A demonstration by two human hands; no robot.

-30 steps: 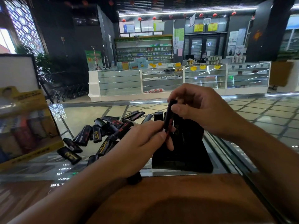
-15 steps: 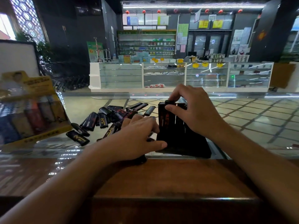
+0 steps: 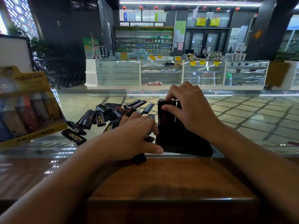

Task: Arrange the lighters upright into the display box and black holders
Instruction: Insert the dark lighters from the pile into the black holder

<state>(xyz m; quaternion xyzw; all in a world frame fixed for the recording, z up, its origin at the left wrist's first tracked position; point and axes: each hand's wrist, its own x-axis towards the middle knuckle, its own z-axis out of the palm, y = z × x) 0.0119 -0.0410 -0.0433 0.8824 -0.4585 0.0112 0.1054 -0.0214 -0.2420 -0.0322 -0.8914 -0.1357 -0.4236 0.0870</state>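
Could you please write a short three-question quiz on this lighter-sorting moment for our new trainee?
1. True or false: the loose lighters lie in a pile to the left of the black holder.
2. Which hand is up at the holder's top edge?
A. left hand
B. right hand
3. Fill in: the yellow display box stands at the far ____ of the glass counter.

Key:
1. true
2. B
3. left
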